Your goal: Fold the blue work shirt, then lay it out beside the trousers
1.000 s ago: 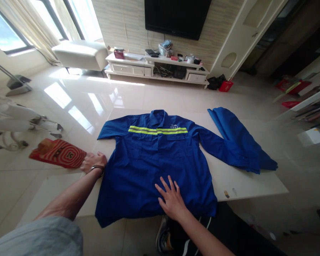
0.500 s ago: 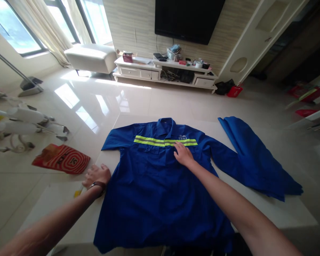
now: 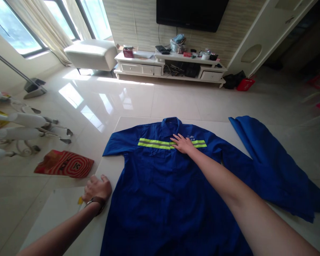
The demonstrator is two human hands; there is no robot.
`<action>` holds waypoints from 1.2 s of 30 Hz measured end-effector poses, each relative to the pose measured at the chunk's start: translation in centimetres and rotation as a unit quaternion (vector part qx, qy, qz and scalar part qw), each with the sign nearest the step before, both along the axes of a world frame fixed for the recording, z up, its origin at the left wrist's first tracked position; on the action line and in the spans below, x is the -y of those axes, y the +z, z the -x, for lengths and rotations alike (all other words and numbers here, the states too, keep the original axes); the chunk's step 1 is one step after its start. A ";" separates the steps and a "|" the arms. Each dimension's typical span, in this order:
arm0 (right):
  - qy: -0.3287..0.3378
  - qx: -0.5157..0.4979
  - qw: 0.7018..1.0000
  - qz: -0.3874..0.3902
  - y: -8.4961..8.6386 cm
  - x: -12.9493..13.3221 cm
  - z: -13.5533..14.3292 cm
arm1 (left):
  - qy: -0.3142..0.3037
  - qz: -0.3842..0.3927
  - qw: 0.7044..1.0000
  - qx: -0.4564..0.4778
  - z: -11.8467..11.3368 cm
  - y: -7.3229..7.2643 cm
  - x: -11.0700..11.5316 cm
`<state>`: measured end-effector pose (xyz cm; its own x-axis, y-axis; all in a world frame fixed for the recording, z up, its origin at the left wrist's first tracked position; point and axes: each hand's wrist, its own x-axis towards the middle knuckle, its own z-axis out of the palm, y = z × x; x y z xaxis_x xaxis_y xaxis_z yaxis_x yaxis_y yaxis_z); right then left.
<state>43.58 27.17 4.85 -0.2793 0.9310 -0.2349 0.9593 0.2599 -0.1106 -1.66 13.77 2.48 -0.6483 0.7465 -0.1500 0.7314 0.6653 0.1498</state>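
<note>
1. The work shirt (image 3: 160, 192) is royal blue, with a band of fluorescent yellow-green edging a grey middle line across the chest.
2. A small pale emblem sits on the chest beside that band.
3. The second garment (image 3: 272, 167) is the same plain royal blue.
4. The table (image 3: 69, 209) is plain white.
5. The bag (image 3: 64, 163) on the floor is red with thin cream curved lines and dark lettering.
6. The watch strap (image 3: 96, 202) on the left wrist is dark brown.
7. The floor (image 3: 138, 103) is glossy cream tile.
</note>
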 end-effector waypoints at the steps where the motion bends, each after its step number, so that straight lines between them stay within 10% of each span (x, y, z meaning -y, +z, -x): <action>1: -0.019 -0.001 1.000 -0.001 -0.1 -0.1 0.4 | -0.001 0.001 1.000 0.001 -0.1 0.1 0.0; 6: -0.037 -0.063 0.991 -0.117 0.0 2.0 1.7 | -0.003 -0.006 1.000 -0.001 -0.3 0.3 0.2; 11: 0.082 -0.053 0.995 -0.025 0.2 4.8 2.3 | -0.002 -0.024 1.000 -0.005 -0.2 -0.2 0.2; 27: 0.018 -0.033 0.999 -0.006 2.7 5.1 5.2 | -0.003 -0.060 0.998 -0.018 -0.6 -0.4 0.5; 36: 0.083 -0.017 0.995 -0.057 6.0 18.8 -3.4 | -0.002 -0.052 0.999 0.003 -1.2 1.0 0.8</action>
